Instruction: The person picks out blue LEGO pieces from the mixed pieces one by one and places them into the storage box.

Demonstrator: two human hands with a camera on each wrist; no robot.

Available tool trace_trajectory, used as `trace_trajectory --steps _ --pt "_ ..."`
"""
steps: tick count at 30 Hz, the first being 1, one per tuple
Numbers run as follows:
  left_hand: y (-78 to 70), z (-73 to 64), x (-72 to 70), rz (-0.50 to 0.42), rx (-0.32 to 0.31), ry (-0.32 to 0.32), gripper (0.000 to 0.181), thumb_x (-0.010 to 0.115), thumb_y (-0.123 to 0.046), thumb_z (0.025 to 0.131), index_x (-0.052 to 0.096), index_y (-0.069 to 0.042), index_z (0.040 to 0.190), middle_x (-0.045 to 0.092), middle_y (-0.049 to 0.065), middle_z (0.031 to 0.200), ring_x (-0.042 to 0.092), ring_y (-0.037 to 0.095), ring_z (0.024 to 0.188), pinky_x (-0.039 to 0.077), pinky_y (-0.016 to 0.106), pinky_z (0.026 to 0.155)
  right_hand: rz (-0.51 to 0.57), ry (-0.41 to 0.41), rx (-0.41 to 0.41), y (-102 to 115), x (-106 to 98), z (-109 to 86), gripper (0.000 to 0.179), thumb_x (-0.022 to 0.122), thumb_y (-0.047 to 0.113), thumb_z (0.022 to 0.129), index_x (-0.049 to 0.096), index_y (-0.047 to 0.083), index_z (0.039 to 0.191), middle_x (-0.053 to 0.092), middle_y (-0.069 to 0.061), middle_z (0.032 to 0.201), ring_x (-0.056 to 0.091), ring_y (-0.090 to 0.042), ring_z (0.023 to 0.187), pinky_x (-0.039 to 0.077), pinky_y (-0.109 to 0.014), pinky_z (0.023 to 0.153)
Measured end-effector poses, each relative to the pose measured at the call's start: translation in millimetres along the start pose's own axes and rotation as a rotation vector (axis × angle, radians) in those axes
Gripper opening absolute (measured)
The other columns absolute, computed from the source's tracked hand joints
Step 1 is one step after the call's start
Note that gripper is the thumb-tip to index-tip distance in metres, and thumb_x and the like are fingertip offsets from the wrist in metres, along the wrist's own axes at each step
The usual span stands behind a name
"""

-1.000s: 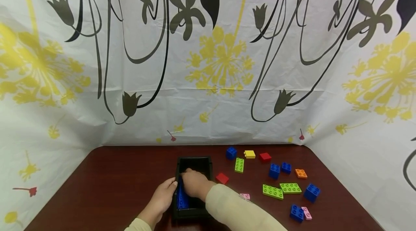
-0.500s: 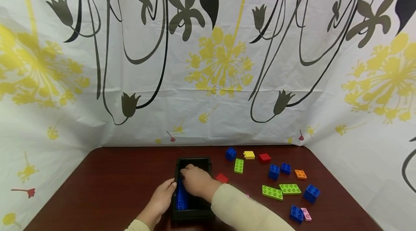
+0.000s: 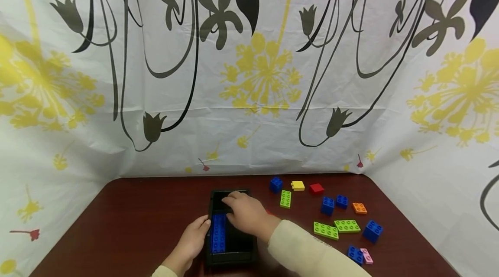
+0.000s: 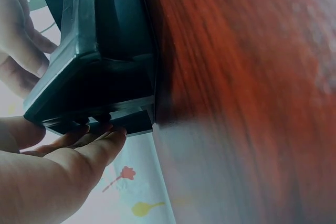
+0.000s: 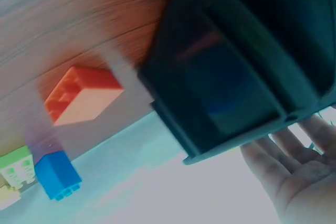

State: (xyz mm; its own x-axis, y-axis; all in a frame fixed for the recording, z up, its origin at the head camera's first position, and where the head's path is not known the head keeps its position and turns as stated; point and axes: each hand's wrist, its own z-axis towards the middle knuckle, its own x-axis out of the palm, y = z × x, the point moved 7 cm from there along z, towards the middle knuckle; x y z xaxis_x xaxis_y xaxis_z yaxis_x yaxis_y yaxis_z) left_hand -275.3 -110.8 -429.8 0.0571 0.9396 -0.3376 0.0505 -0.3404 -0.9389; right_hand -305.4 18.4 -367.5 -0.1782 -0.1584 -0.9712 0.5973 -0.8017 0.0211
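On the table stands a black bin (image 3: pixel 233 260) with a blue studded toy brick row (image 3: pixel 218 233) lying along its inner left wall. My left hand (image 3: pixel 191 237) grips the bin's left side; in the left wrist view the thumb is at the rim and the fingers (image 4: pixel 100 148) press against the outside. Over the bin's right half is my right hand (image 3: pixel 247 215), fingers relaxed and bent slightly down, nothing seen between them. The right wrist view has that hand (image 5: pixel 307 179) beside the bin's edge. A red brick (image 5: pixel 86 98) lies near the bin, mostly hidden by the right hand in the head view.
Right of the bin lie scattered toy bricks: green (image 3: pixel 325 230), blue (image 3: pixel 373 231), orange (image 3: pixel 360 208), yellow (image 3: pixel 298 186), red (image 3: pixel 316 188) and pink (image 3: pixel 367 256). A patterned cloth (image 3: pixel 249 138) hangs behind the dark wooden table (image 3: pixel 128 225).
My right hand has drawn up and to the right, off the blue brick row, which now shows more fully. The left hand keeps its grip on the bin.
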Motion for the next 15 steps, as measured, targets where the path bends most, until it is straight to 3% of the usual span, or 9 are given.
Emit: trace_trajectory --steps 8,15 --pt "-0.1 -0.6 -0.9 0.023 -0.027 -0.020 0.046 0.039 -0.020 0.104 0.043 0.010 0.138 0.045 0.031 0.139 0.036 0.050 0.131 0.034 0.064 0.103 0.002 -0.197 -0.007 -21 -14 -5.1 0.041 0.073 0.025 0.086 0.065 0.011 0.124 0.060 -0.007 0.125 0.060 -0.021 0.111 0.057 -0.032 0.079" --pt "0.7 -1.0 -0.7 0.017 -0.022 -0.024 0.045 0.039 -0.020 0.104 0.044 0.010 0.137 0.047 0.031 0.138 0.038 0.050 0.130 0.035 0.064 0.102 0.049 -0.315 -0.013 -39 -21 -8.9 0.045 0.074 0.019 0.086 0.062 0.009 0.127 0.058 -0.011 0.129 0.060 -0.025 0.108 0.056 -0.033 0.069"
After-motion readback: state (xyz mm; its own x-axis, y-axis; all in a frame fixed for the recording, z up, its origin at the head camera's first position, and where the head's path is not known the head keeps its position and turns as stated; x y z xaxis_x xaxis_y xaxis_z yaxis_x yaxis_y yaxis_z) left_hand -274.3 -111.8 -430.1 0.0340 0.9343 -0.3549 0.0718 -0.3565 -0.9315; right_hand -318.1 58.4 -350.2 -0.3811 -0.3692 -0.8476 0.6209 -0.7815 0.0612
